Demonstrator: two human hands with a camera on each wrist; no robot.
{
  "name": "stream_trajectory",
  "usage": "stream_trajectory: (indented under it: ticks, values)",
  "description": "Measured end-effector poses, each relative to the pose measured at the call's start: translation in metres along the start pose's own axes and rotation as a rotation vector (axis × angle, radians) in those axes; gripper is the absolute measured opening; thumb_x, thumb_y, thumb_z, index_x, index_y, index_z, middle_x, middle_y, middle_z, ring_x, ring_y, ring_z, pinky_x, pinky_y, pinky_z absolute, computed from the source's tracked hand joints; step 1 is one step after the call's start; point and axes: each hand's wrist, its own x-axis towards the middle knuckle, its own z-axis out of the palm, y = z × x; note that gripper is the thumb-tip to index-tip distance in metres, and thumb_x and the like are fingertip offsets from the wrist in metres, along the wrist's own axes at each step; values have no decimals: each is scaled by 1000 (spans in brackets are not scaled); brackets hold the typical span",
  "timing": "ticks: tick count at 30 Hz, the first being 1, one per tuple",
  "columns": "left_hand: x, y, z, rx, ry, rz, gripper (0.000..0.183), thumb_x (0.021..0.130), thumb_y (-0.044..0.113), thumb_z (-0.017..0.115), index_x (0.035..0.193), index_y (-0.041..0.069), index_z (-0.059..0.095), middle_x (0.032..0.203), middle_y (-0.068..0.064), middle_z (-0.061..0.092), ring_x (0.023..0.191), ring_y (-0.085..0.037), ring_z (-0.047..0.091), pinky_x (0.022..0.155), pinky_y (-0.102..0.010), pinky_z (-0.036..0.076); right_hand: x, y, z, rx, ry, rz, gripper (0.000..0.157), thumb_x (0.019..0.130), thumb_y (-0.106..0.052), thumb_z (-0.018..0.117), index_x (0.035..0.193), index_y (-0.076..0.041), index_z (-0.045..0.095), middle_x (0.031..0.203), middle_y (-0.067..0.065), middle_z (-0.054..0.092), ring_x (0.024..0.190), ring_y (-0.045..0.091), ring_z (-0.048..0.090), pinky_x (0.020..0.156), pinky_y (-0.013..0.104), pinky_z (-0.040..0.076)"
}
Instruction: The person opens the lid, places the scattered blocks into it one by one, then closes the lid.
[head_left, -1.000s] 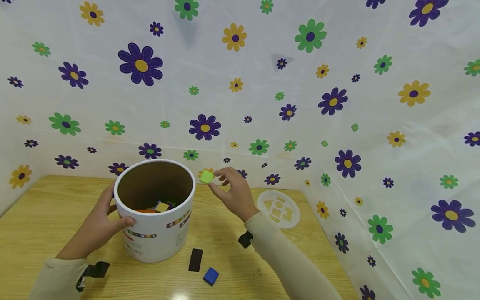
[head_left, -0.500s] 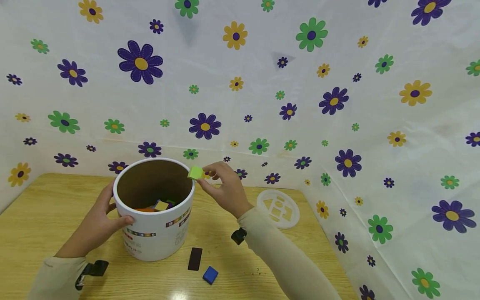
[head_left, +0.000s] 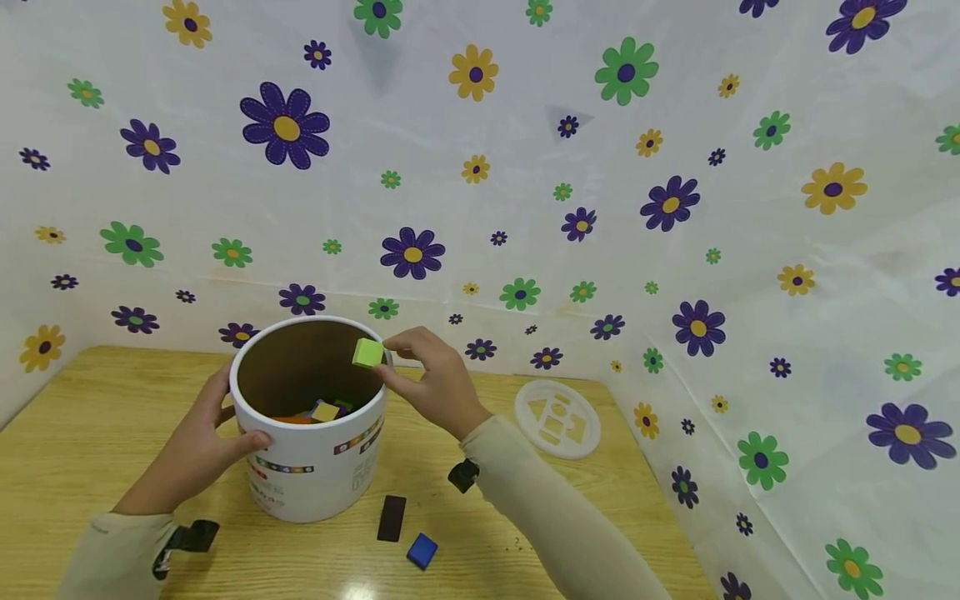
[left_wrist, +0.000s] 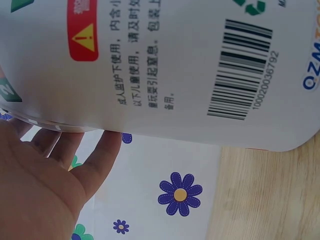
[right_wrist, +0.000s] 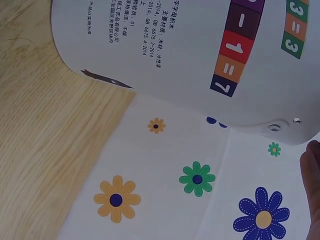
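A white cylindrical bucket (head_left: 322, 467) stands upright on the wooden table, several blocks visible at its bottom. My left hand (head_left: 191, 446) holds its left side, thumb at the front and fingers round the outer wall. In the left wrist view those fingers (left_wrist: 102, 157) touch the bucket's wall beside the printed barcode. Between thumb and fingertips my right hand (head_left: 435, 379) pinches a light green block (head_left: 367, 352) just inside the right rim. Little of that hand (right_wrist: 312, 185) shows in the right wrist view, and the green block is hidden there.
On the table (head_left: 480, 542) in front of the bucket lie a dark flat block (head_left: 392, 518) and a blue block (head_left: 422, 551). A white round lid with shaped holes (head_left: 527, 417) lies at the back right. Flower-print sheeting (head_left: 525, 167) hangs behind and on the right.
My right hand has moved left with the green block, from right of the bucket to over its opening. The left hand and bucket stay in place.
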Motion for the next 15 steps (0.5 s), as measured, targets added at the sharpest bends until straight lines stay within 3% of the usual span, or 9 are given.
stream_trajectory:
  ticks: [10,15]
  values:
    - [0,-2,0,4,-4,-13,104,93,32,79,166,40,5,170,-15,15,147,-53,20,102,-85,33,1,0,6,-18,-17,-39,26,94,-20,79,116,-8,72,114,2,71,109,11,65,101,20,53]
    - [1,-2,0,7,-3,-11,104,93,32,79,166,40,5,170,-15,15,148,-53,20,102,-84,33,1,-1,8,18,-23,-17,24,93,-17,79,115,-8,72,112,2,71,106,12,65,100,20,54]
